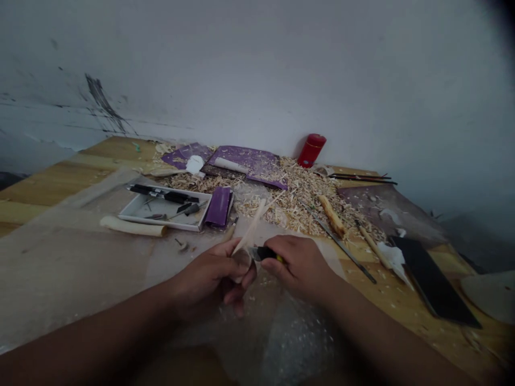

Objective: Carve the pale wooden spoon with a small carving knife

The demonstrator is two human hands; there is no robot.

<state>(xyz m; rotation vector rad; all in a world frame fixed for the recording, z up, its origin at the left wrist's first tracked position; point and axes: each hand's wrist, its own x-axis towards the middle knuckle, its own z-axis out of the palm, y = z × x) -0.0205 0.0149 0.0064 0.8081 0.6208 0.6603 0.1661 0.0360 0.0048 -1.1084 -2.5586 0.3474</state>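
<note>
Between the thumb and fingers of my left hand [221, 271] is a pale wooden piece. Its thin shaft [252, 222] points away from me, and a rounder end sits by the thumb, partly covered; I cannot tell for sure if it is a spoon. My right hand [300, 262] is closed around a knife with a black and yellow handle [266, 253]. The short blade [253, 253] lies against or very close to the wood beside my left thumb.
Wood shavings [298, 198] heap up toward the wall. A white tray [137, 214] of tools, a curved pale wood piece [132, 226] and purple sandpaper [218, 207] lie left. At right are a metal file [341, 244] and black slab [436, 281]; a red can [311, 150] stands behind.
</note>
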